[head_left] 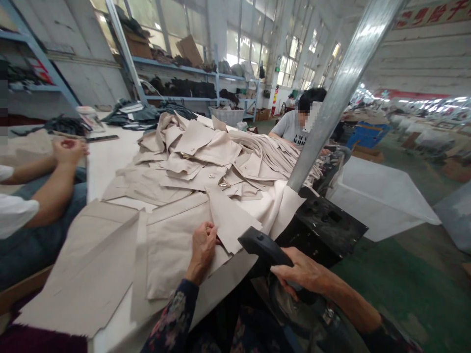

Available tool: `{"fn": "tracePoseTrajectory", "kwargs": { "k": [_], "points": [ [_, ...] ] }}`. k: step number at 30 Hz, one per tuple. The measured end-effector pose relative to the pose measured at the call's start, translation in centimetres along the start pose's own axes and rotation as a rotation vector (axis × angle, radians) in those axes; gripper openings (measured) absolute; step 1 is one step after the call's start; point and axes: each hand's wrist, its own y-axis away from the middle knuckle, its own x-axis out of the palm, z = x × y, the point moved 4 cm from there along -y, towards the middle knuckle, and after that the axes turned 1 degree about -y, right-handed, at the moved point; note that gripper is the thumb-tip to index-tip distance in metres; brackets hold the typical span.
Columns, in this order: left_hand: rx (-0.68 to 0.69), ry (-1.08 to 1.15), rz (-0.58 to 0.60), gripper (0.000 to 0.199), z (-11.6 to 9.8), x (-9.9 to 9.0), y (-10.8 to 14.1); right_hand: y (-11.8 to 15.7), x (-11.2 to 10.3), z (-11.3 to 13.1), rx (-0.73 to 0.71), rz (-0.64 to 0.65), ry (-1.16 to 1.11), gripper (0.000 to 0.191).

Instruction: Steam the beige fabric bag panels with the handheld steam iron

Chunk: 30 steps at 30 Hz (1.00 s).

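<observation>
My left hand [204,242] is closed, its fingertips pinching the edge of a beige fabric piece [233,218] at the front of the table. Beneath that hand lies a larger stitched beige panel [172,245] with a seam along its top. My right hand [307,274] is wrapped round a thick black curved handle [265,245], just past the table's front edge. The handle's blunt end points toward the fabric; what it belongs to, lower down, is dark and hard to make out. A heap of beige cut pieces [206,147], some with small metal fittings, spreads behind my left hand.
A slanted metal pole [342,93] rises beside the black box [327,223] at right. Beyond it stands a white bin [382,196]. Another person's hands [69,149] are at the left; a co-worker [294,122] sits across. Dark fabric [136,115] lies at the back.
</observation>
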Motion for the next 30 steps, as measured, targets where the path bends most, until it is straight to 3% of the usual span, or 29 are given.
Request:
{"fn": "tracePoseTrajectory", "kwargs": {
  "k": [4, 8, 11, 14, 16, 20, 22, 26, 30],
  "points": [
    [-0.078, 0.197, 0.045, 0.023, 0.6, 0.0, -0.3, -1.9, 1.5, 0.5, -0.019, 0.072, -0.052, 0.017],
    [-0.117, 0.318, 0.097, 0.029, 0.3, -0.1, 0.0, -4.4, 2.1, 0.8, -0.017, 0.1, -0.036, 0.023],
    [-0.128, 0.354, 0.137, 0.029, 0.1, 0.0, 0.3, -5.4, 1.0, 2.1, -0.101, 0.012, -0.047, 0.025],
    [-0.14, 0.341, 0.214, 0.023, 0.1, 0.1, 0.4, -4.6, -0.8, 3.1, -0.148, -0.072, -0.043, 0.029],
    [-0.055, 0.188, 0.296, 0.022, -0.4, -0.2, 0.3, -3.2, -1.7, 3.2, -0.142, -0.091, -0.038, 0.03],
    [0.41, -0.515, 0.37, 0.049, -2.7, -1.2, 0.1, 0.0, -2.2, 1.4, -0.116, -0.094, 0.006, 0.028],
    [0.569, -0.789, 0.408, 0.05, -3.6, -1.1, -0.2, 1.2, -1.8, 0.0, -0.088, -0.086, 0.013, 0.026],
    [0.614, -0.96, 0.45, 0.024, -4.3, 0.0, -2.2, 3.3, -0.7, -2.3, -0.034, -0.072, -0.007, 0.023],
    [0.599, -0.863, 0.394, 0.025, -4.0, 1.8, -4.4, 4.6, 0.6, -3.1, -0.002, -0.046, -0.012, 0.014]
  ]
}}
